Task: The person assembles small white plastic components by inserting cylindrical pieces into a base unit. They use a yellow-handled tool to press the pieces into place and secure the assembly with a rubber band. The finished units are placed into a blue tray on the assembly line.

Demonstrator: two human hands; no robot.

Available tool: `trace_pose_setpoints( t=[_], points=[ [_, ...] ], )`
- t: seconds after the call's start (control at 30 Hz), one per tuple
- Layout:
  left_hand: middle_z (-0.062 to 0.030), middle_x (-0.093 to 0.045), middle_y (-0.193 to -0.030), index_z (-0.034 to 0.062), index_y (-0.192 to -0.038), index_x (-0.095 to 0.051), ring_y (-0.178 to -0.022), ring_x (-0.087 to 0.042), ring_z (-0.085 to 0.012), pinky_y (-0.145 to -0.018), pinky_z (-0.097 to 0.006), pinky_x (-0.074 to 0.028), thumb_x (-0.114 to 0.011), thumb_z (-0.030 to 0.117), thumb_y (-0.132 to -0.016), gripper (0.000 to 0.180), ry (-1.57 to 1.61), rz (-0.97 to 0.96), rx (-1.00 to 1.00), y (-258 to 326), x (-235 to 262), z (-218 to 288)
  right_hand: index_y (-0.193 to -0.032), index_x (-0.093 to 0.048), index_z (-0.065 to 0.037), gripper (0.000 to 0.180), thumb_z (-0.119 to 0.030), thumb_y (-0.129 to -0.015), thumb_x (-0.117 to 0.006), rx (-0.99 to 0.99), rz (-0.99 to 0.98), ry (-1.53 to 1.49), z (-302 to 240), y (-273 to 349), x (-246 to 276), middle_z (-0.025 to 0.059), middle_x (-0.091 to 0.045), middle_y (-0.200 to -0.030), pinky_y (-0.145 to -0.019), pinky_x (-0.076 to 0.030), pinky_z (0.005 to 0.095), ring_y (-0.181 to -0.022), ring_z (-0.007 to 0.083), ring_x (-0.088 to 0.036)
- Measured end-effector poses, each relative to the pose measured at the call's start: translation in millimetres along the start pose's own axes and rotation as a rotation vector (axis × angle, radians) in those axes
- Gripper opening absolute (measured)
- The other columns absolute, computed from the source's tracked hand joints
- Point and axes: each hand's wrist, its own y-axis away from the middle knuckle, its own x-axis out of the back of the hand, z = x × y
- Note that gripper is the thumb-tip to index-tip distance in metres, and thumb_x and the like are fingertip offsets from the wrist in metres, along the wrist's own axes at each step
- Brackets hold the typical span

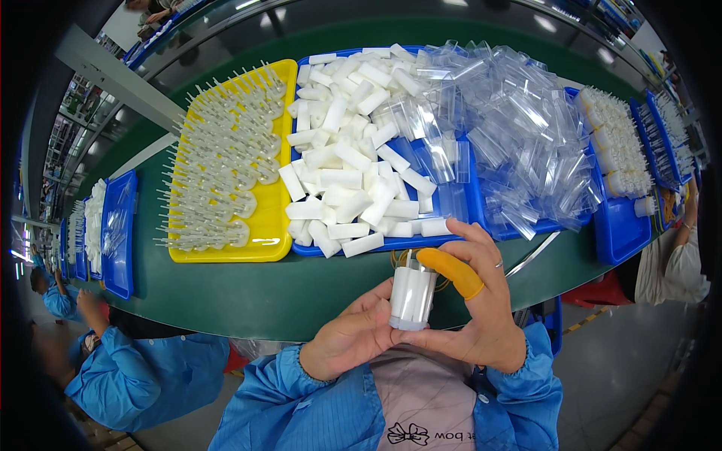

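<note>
Close to my body, both hands hold a transparent plastic tube [412, 297] with a white cylindrical piece inside it. It stands nearly upright, tilted slightly. My left hand [350, 331] is closed around its left side and lower end. My right hand [485, 319] grips it from the right, thumb at the base and forefinger, in an orange finger cot [455, 274], reaching over the top. Just beyond lie white foam-like blocks [350, 179] heaped in a blue tray [406, 243]. Transparent plastic sleeves [519, 113] are piled to their right.
At the left, a yellow tray [267, 225] carries rows of white parts with upright pins [218, 165]. A blue tray [624, 233] of cream-coloured pinned parts [617, 143] stands at the right. The green table [226, 293] curves around me. A co-worker in a blue sleeve [128, 368] sits at left.
</note>
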Motion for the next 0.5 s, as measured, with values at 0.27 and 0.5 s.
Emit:
trace_pose_setpoints(
  t=[0.27, 0.5],
  points=[
    [-0.0135, -0.043, -0.132, -0.0009, -0.14, -0.025, -0.119, -0.048, -0.022, -0.102, -0.035, -0.04, -0.054, 0.026, -0.093, 0.061, -0.017, -0.047, 0.002, -1.0, 3.6, 0.4, -0.11, -0.062, -0.005, 0.06, -0.033, -0.06, -0.08, 0.045, -0.002, -0.003, -0.8, -1.6, 0.8, 0.0098, -0.051, -0.113, -0.104, -0.026, 0.054, -0.12, 0.0327, -0.044],
    [-0.0155, -0.044, -0.131, -0.0019, -0.139, -0.026, -0.117, -0.05, -0.0231, -0.101, -0.035, -0.04, -0.053, 0.03, -0.093, 0.062, -0.073, -0.004, -0.055, -2.9, -1.8, -1.9, -0.115, -0.059, -0.003, 0.066, -0.032, -0.059, -0.08, 0.017, 0.0, 0.037, -1.7, 1.8, -5.7, 0.0107, -0.049, -0.117, -0.103, -0.027, 0.0545, -0.121, 0.0341, -0.042]
  ],
)
